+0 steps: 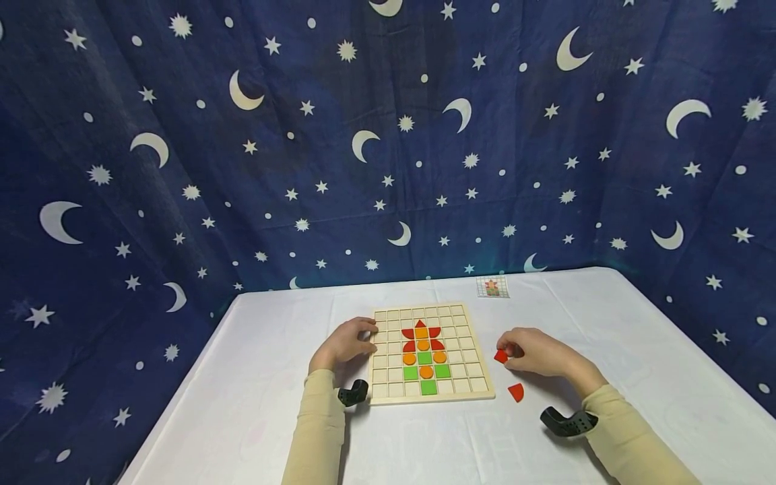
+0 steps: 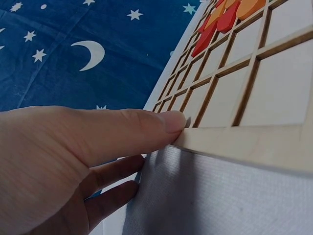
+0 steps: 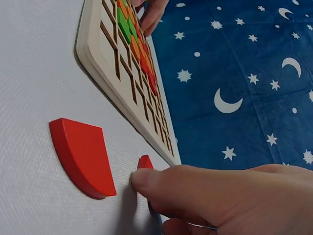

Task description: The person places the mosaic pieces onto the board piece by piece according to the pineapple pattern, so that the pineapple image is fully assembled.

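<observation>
A wooden grid board (image 1: 479, 385) lies on the white table, with red, orange and green tiles set in its cells. My left hand (image 1: 347, 343) rests at the board's left edge; the thumb (image 2: 168, 122) touches the rim in the left wrist view, and the index finger is largely hidden there. Right of the board, my right hand (image 1: 536, 351) pinches a red tile (image 1: 500, 356) between thumb and fingers, close to the tabletop. That tile's full outline is covered by the fingers. A red quarter-circle tile (image 3: 84, 159) lies flat on the cloth nearby.
A small card (image 1: 493, 287) with a printed grid pattern lies behind the board, toward the table's far edge. A dark blue curtain (image 1: 424, 168) with moons and stars hangs behind the table (image 1: 242, 404). Each wrist wears a black device (image 1: 568, 422).
</observation>
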`<act>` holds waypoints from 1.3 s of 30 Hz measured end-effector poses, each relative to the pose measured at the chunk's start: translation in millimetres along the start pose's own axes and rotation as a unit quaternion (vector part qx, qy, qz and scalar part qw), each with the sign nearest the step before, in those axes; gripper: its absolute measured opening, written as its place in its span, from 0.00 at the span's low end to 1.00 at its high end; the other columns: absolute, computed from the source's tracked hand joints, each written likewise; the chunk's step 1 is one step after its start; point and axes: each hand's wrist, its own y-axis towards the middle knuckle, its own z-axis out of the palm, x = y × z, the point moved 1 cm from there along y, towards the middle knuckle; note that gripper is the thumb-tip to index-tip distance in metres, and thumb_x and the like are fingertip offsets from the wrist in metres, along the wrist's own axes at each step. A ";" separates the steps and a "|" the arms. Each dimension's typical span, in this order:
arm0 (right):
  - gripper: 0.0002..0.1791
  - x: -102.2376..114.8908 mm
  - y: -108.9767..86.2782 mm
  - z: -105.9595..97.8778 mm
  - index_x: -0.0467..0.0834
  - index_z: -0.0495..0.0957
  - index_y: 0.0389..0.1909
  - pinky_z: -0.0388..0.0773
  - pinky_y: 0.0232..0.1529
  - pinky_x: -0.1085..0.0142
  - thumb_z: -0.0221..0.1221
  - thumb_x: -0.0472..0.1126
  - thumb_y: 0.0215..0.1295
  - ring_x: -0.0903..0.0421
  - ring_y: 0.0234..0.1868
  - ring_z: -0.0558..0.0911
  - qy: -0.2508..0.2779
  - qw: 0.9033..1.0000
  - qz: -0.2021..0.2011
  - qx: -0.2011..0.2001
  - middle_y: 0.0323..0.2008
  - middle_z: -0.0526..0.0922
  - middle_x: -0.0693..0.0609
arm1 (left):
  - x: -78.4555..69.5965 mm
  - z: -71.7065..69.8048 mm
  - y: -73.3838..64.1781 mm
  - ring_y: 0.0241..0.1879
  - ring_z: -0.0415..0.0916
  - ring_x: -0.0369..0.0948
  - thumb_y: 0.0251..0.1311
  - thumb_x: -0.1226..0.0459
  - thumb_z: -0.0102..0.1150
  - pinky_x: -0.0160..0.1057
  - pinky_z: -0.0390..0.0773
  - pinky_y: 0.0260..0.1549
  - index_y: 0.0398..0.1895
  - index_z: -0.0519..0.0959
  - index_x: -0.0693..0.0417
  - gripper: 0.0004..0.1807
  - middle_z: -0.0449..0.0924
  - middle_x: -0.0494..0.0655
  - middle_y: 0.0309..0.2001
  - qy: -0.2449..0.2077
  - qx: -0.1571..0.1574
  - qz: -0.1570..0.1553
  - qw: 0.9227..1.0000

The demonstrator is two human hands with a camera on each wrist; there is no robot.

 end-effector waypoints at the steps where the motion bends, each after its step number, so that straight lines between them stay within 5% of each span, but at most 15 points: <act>1: 0.12 0.4 0.0 0.2 0.41 0.80 0.39 0.74 0.33 0.67 0.69 0.37 0.54 0.59 0.32 0.71 0.002 1.000 0.000 -0.002 0.28 0.73 0.58 | 0.0 0.1 -0.1 0.68 0.63 0.53 0.55 0.67 0.68 0.52 0.61 0.69 0.55 0.80 0.61 0.22 0.72 0.53 0.64 -0.001 0.000 -0.001 1.000; 12: 0.14 2.9 1.9 3.3 0.44 0.77 0.36 0.73 0.32 0.67 0.71 0.41 0.52 0.59 0.31 0.70 0.002 1.000 0.022 -0.011 0.27 0.72 0.56 | 1.6 1.4 0.0 0.68 0.63 0.53 0.55 0.66 0.68 0.52 0.61 0.69 0.55 0.80 0.60 0.22 0.72 0.53 0.64 0.003 0.005 0.000 1.000; 30: 0.11 2.1 6.2 5.3 0.46 0.80 0.36 0.71 0.29 0.69 0.70 0.40 0.53 0.60 0.30 0.70 -0.012 1.000 -0.017 -0.018 0.29 0.72 0.56 | 2.0 0.0 1.6 0.67 0.64 0.53 0.55 0.66 0.68 0.52 0.61 0.69 0.55 0.80 0.61 0.22 0.72 0.53 0.64 0.007 0.001 0.010 1.000; 39: 0.10 47.6 6.6 14.0 0.45 0.79 0.37 0.70 0.29 0.71 0.68 0.40 0.55 0.64 0.30 0.70 -0.012 0.995 -0.096 -0.025 0.32 0.73 0.57 | 1.9 0.2 1.8 0.68 0.63 0.54 0.55 0.66 0.68 0.52 0.61 0.69 0.55 0.80 0.61 0.22 0.72 0.53 0.64 0.005 0.002 0.009 1.000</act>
